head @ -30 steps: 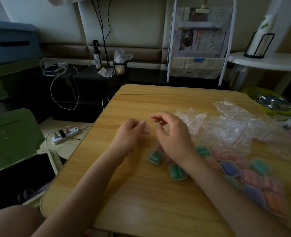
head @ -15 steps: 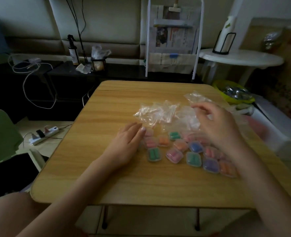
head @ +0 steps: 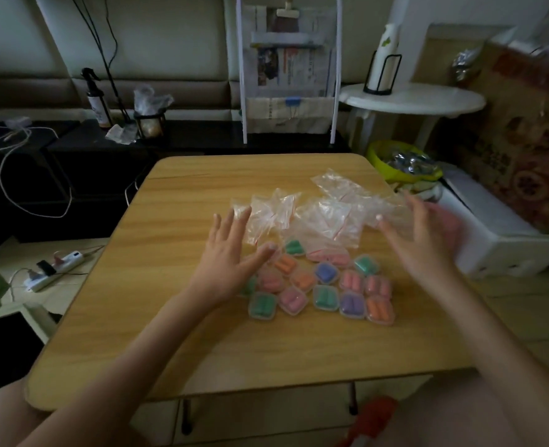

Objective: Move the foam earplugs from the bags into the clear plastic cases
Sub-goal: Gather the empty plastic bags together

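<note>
Your left hand (head: 226, 256) lies flat, fingers spread, holding nothing; right hand (head: 428, 240), blurred, is spread at 2 o'clock, empty. Filled cases (head: 323, 287) cluster mid-table (head: 170, 333); bags (head: 318, 217) at 12. Green bowl (head: 383, 156) beyond the far-right corner.

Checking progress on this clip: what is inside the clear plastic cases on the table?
The clear plastic cases hold coloured foam earplugs: green, pink, orange, purple, blue. The left hand covers part of the leftmost cases, so their contents are unclear.

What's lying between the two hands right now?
Head view: crumpled clear bags between left hand and right hand, filled cases just nearer.
</note>
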The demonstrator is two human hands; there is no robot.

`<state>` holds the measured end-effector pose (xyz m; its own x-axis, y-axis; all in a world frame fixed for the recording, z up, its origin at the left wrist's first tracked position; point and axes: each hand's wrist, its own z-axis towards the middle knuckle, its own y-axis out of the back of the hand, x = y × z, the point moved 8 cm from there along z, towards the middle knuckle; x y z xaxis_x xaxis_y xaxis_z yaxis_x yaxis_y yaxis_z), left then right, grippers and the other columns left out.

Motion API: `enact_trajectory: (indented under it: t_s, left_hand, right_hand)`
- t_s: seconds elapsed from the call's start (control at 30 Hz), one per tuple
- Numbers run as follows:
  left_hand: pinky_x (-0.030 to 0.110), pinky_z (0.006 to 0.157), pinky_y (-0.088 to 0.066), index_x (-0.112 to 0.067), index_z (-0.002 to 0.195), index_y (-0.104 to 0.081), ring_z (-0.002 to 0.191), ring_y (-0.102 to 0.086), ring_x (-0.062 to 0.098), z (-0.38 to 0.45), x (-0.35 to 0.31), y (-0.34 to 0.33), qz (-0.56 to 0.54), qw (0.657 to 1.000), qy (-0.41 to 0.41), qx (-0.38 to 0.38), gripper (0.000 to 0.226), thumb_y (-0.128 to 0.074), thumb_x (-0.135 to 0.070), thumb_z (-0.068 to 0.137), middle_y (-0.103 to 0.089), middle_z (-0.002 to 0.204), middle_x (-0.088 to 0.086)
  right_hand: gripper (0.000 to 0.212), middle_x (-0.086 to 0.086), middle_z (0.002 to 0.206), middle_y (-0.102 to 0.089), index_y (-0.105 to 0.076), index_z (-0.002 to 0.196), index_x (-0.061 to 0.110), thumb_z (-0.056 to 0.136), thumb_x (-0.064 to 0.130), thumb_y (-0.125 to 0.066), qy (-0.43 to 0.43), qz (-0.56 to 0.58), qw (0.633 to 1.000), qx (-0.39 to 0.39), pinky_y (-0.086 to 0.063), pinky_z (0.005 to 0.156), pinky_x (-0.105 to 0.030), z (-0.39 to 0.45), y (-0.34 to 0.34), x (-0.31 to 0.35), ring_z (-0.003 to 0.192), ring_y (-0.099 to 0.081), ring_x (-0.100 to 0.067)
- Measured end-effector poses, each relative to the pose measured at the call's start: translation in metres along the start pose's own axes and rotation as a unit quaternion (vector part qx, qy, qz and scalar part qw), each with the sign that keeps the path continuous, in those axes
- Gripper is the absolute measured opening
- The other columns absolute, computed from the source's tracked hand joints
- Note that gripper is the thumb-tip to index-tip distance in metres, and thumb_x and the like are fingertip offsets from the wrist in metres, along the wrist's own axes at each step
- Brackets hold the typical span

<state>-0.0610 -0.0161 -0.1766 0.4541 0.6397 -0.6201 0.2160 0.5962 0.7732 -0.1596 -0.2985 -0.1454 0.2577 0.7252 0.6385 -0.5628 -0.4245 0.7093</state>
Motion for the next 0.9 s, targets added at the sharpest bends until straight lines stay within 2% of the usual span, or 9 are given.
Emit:
enact_trajectory:
  t_s: [0.1, 0.17, 0.27, 0.4, 0.57, 0.7, 0.8, 0.83, 0.9]
  left_hand:
    - [0.053, 0.111, 0.009, -0.048, 0.143, 0.019, 0.140, 0.028, 0.024, 0.039, 0.000, 0.003, 0.052, 0.999, -0.015, 0.008, 0.108, -0.046, -0.081, 0.063, 0.024, 0.155, -0.002]
    - [0.060, 0.109, 0.010, -0.055, 0.136, 0.026, 0.138, 0.031, 0.028, 0.064, -0.001, -0.004, 0.060, 0.997, -0.014, 0.056, 0.116, -0.054, -0.081, 0.057, 0.029, 0.153, 0.000]
    - [0.067, 0.108, 0.006, -0.058, 0.134, 0.026, 0.137, 0.032, 0.030, 0.091, -0.004, -0.020, 0.057, 0.989, -0.021, 0.133, 0.121, -0.064, -0.075, 0.054, 0.029, 0.154, 0.000]
    - [0.066, 0.109, 0.007, -0.059, 0.134, 0.025, 0.137, 0.030, 0.029, 0.115, -0.012, -0.035, 0.051, 0.981, -0.056, 0.177, 0.124, -0.073, -0.066, 0.057, 0.027, 0.154, -0.002]
    - [0.061, 0.111, 0.004, -0.060, 0.132, 0.028, 0.141, 0.023, 0.032, 0.139, -0.013, -0.047, 0.072, 0.982, -0.084, 0.153, 0.132, -0.076, -0.068, 0.052, 0.032, 0.152, -0.004]
    - [0.058, 0.115, -0.004, -0.053, 0.134, 0.031, 0.145, 0.012, 0.030, 0.157, -0.010, -0.055, 0.091, 0.982, -0.112, 0.124, 0.136, -0.077, -0.066, 0.053, 0.033, 0.152, -0.007]
    - [0.050, 0.117, -0.006, -0.041, 0.145, 0.018, 0.146, -0.001, 0.023, 0.164, -0.007, -0.059, 0.090, 0.980, -0.129, 0.120, 0.131, -0.075, -0.063, 0.056, 0.009, 0.159, -0.003]
    - [0.046, 0.117, -0.010, -0.036, 0.149, 0.009, 0.145, -0.008, 0.020, 0.167, -0.006, -0.059, 0.069, 0.983, -0.128, 0.115, 0.128, -0.076, -0.060, 0.056, -0.003, 0.159, -0.001]
    - [0.037, 0.113, -0.026, -0.025, 0.148, -0.018, 0.137, -0.029, 0.020, 0.173, -0.002, -0.053, -0.005, 0.988, -0.125, 0.090, 0.114, -0.079, -0.050, 0.055, -0.031, 0.149, 0.001]
  right_hand:
    - [0.104, 0.001, 0.161, 0.002, 0.001, 0.147, 0.049, 0.059, 0.088, -0.041, -0.053, -0.129, 0.986, 0.090, 0.000, 0.111, -0.063, 0.044, -0.018, -0.033, 0.145, 0.005, -0.039]
    - [0.114, 0.007, 0.158, 0.018, 0.011, 0.140, 0.060, 0.045, 0.096, -0.040, -0.049, -0.135, 0.974, 0.176, 0.005, 0.110, -0.067, 0.059, -0.044, -0.043, 0.144, 0.015, -0.038]
    - [0.118, 0.007, 0.158, 0.022, 0.012, 0.139, 0.061, 0.043, 0.092, -0.050, 0.000, -0.151, 0.960, 0.237, 0.001, 0.114, -0.061, 0.072, -0.073, -0.035, 0.144, 0.020, -0.029]
    - [0.117, 0.010, 0.157, 0.023, 0.012, 0.139, 0.061, 0.048, 0.082, -0.059, 0.061, -0.116, 0.940, 0.316, 0.008, 0.115, -0.055, 0.080, -0.108, -0.005, 0.144, 0.023, -0.023]
    - [0.107, 0.015, 0.159, 0.007, 0.001, 0.141, 0.059, 0.065, 0.059, -0.075, 0.120, -0.036, 0.928, 0.350, 0.008, 0.116, -0.054, 0.090, -0.128, 0.023, 0.146, 0.012, -0.013]
    - [0.111, 0.014, 0.155, -0.021, -0.017, 0.139, 0.056, 0.043, 0.075, -0.069, 0.148, -0.021, 0.932, 0.331, -0.004, 0.117, -0.052, 0.096, -0.146, 0.037, 0.144, -0.014, -0.012]
    - [0.113, 0.012, 0.146, -0.037, -0.028, 0.137, 0.048, 0.039, 0.077, -0.075, 0.140, 0.034, 0.932, 0.333, -0.027, 0.114, -0.045, 0.102, -0.163, 0.041, 0.136, -0.033, -0.017]
    - [0.110, 0.012, 0.141, -0.044, -0.033, 0.136, 0.044, 0.041, 0.072, -0.080, 0.135, 0.067, 0.929, 0.339, -0.035, 0.110, -0.040, 0.104, -0.167, 0.043, 0.131, -0.040, -0.014]
    - [0.085, 0.011, 0.120, -0.059, -0.047, 0.125, 0.036, 0.052, 0.048, -0.090, 0.127, 0.132, 0.923, 0.338, -0.044, 0.097, -0.024, 0.106, -0.167, 0.049, 0.112, -0.055, -0.001]
